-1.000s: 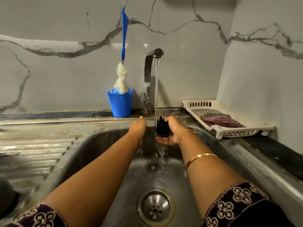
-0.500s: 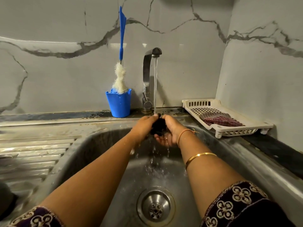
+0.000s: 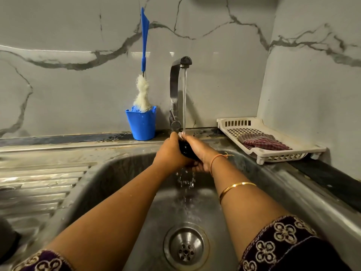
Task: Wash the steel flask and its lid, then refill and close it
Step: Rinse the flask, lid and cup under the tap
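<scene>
The black flask lid [image 3: 186, 150] is clasped between both hands over the steel sink [image 3: 125, 178], right under the running stream from the tap [image 3: 178, 85]. My left hand [image 3: 171, 153] wraps it from the left and my right hand [image 3: 201, 153] cups it from the right and below, so only a dark sliver of the lid shows. Water hits my fingertips and drips down toward the drain [image 3: 186, 247]. A dark rounded object [image 3: 6, 238] at the bottom left edge may be the flask; I cannot tell.
A blue cup [image 3: 142, 124] with a blue-handled bottle brush [image 3: 143, 83] stands on the ledge left of the tap. A white slotted tray [image 3: 273, 153] holding a checked cloth [image 3: 261, 142] sits at the right. A ribbed draining board [image 3: 37, 186] lies left of the basin.
My left hand has come off the sink's back wall and closed onto the lid beside the right hand. Both hands have lifted the lid closer to the tap's stream.
</scene>
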{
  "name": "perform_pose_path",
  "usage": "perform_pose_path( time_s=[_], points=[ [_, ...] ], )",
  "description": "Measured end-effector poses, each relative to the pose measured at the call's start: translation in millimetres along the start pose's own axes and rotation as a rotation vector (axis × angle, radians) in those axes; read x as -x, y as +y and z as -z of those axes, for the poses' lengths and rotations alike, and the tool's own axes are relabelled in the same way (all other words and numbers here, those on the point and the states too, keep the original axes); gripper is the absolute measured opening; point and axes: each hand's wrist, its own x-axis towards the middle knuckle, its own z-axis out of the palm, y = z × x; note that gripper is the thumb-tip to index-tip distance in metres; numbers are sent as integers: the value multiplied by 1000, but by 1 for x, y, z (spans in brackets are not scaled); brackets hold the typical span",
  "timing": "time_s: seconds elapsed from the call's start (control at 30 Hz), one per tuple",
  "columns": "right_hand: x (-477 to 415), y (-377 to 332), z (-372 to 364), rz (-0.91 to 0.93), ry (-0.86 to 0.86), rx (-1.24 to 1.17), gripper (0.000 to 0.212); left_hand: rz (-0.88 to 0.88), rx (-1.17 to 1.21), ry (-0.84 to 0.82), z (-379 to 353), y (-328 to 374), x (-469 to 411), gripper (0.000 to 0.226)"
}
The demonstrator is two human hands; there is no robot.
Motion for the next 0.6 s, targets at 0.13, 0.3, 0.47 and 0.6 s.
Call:
perform_pose_path(
  time_s=[0.13, 0.3, 0.47, 0.6],
  points=[
    [1, -1, 1, -18, -2, 34, 42, -10, -46, 3, 1, -4, 0, 70],
    [2, 0, 1, -70, -6, 87, 45, -12, -116, -20, 0, -7, 4, 67],
    [-2, -1, 1, -95, 29, 38, 40, -25, -30, -32, 1, -2, 7, 80],
    [-9, 1, 2, -93, 44, 17, 37, -45, 3, -27, 1, -1, 6, 89]
  ],
)
